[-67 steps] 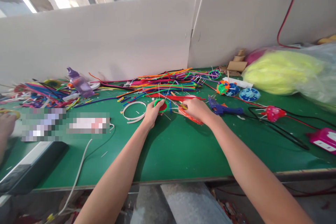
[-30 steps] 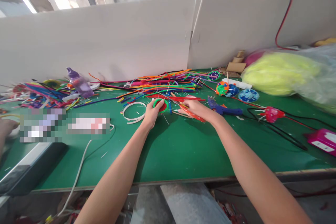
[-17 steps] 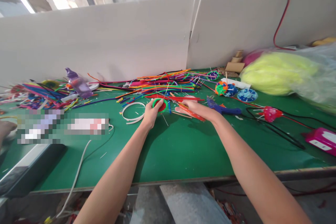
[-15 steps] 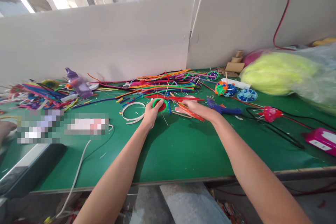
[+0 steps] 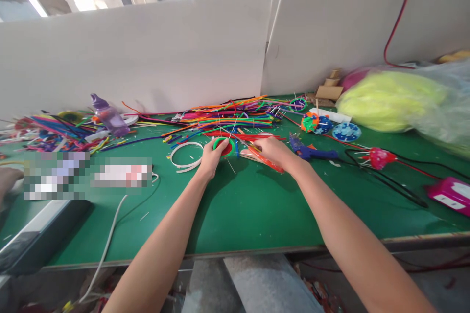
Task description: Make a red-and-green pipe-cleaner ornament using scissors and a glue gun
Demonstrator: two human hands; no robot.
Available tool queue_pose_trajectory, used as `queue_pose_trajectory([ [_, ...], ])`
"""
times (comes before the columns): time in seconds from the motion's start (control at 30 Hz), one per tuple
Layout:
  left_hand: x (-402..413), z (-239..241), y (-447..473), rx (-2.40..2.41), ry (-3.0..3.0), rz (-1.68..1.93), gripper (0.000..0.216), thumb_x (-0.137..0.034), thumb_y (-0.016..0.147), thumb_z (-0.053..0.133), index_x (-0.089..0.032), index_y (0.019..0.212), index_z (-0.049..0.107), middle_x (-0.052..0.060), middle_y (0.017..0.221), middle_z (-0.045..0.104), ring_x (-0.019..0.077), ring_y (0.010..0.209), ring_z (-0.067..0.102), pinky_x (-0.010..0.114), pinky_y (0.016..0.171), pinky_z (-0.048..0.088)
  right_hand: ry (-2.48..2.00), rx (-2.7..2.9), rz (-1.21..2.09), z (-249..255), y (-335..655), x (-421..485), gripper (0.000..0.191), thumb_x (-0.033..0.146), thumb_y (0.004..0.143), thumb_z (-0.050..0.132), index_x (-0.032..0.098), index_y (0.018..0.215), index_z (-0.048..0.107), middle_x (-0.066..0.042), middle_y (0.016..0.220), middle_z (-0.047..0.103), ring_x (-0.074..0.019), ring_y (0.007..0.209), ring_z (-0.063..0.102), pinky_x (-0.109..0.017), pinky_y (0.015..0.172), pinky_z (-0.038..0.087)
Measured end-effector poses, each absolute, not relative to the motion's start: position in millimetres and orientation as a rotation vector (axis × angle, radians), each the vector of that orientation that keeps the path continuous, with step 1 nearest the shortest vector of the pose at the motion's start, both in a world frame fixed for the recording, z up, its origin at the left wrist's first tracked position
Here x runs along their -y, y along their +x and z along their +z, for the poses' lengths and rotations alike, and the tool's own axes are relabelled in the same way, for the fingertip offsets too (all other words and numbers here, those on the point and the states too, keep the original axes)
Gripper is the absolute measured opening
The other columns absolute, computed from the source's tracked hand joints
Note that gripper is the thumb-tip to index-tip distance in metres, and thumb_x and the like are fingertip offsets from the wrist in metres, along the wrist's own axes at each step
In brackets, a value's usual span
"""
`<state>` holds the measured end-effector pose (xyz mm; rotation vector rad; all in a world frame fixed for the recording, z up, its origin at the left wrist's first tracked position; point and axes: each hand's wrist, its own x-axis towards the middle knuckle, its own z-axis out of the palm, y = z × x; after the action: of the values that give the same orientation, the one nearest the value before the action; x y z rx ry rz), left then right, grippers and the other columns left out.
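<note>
My left hand [image 5: 212,158] is closed on a round green-and-red craft piece [image 5: 228,148], thumb on top, with thin white sticks poking out of it. In my right hand [image 5: 275,150] are orange-handled scissors [image 5: 267,158], whose blades point left at the round piece. Whether the blades touch a stick is too small to tell. A white band curled into a ring [image 5: 177,156] lies just left of my left hand. Behind both hands are red pipe cleaners [image 5: 238,135] and a heap of coloured pipe cleaners [image 5: 235,118].
A blue glue gun [image 5: 312,150] lies to the right, near a red spiky piece [image 5: 381,158] and a pink box-like device [image 5: 450,195]. A purple bottle [image 5: 112,120] stands at the left. Another person's hand [image 5: 8,181] shows at the left edge. Bagged yellow material [image 5: 392,102] sits far right.
My right hand has shifted slightly left with the scissors, bringing the blades closer to the round piece. My left hand stays almost where it was.
</note>
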<state>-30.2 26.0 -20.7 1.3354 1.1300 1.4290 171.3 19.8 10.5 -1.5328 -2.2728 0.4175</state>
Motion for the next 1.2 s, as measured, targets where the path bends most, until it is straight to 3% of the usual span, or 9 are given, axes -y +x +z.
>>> queue_pose_trajectory([
  [0.43,-21.1,-16.6,-27.3,-1.113,1.244,1.39,0.028,-0.042,0.068,0.072,-0.016,0.068,0.059,-0.002,0.062,0.051,0.0098,0.057,0.045,0.022,0.048,0.036,-1.443,2.331,0.369,7.1,169.3,-20.3,0.052,0.063,0.083,0.048,0.018,0.059,0.053,-0.004,0.059,0.057,-0.0167,0.058,0.053,-0.026,0.055,0.03],
  [0.6,-24.9,-16.2,-28.8,-1.054,1.151,1.416,0.019,-0.035,0.071,0.063,-0.018,0.071,0.054,-0.002,0.064,0.052,0.0093,0.051,0.046,0.023,0.044,0.036,-1.434,2.222,0.349,9.1,168.2,-17.6,0.05,0.063,0.083,0.049,0.018,0.062,0.056,-0.004,0.061,0.06,-0.0152,0.056,0.051,-0.025,0.054,0.03],
  [0.9,-27.4,-18.5,-29.9,-0.983,1.072,1.449,0.018,-0.031,0.069,0.066,-0.017,0.072,0.054,-0.003,0.063,0.052,0.0081,0.046,0.046,0.022,0.04,0.035,-1.469,2.154,0.363,11.2,168.2,-17.6,0.053,0.07,0.074,0.056,0.02,0.058,0.052,-0.004,0.062,0.06,-0.0156,0.056,0.051,-0.025,0.051,0.029],
  [1.03,-26.8,-15.6,-29.7,-0.943,1.021,1.481,0.022,-0.032,0.066,0.07,-0.017,0.078,0.057,-0.003,0.068,0.054,0.0087,0.051,0.048,0.022,0.042,0.04,-1.387,2.17,0.445,10.8,170.5,-17.8,0.051,0.067,0.075,0.058,0.02,0.059,0.049,-0.002,0.06,0.057,-0.015,0.055,0.049,-0.026,0.053,0.03],
  [1.2,-28.9,-13.5,-31.8,-0.919,0.951,1.52,0.024,-0.027,0.062,0.074,-0.018,0.08,0.062,-0.002,0.075,0.059,0.0108,0.065,0.054,0.021,0.048,0.045,-1.332,2.176,0.506,8.4,175.5,-20.3,0.047,0.066,0.073,0.063,0.02,0.072,0.049,-0.002,0.071,0.059,-0.0159,0.062,0.05,-0.026,0.056,0.033],
])
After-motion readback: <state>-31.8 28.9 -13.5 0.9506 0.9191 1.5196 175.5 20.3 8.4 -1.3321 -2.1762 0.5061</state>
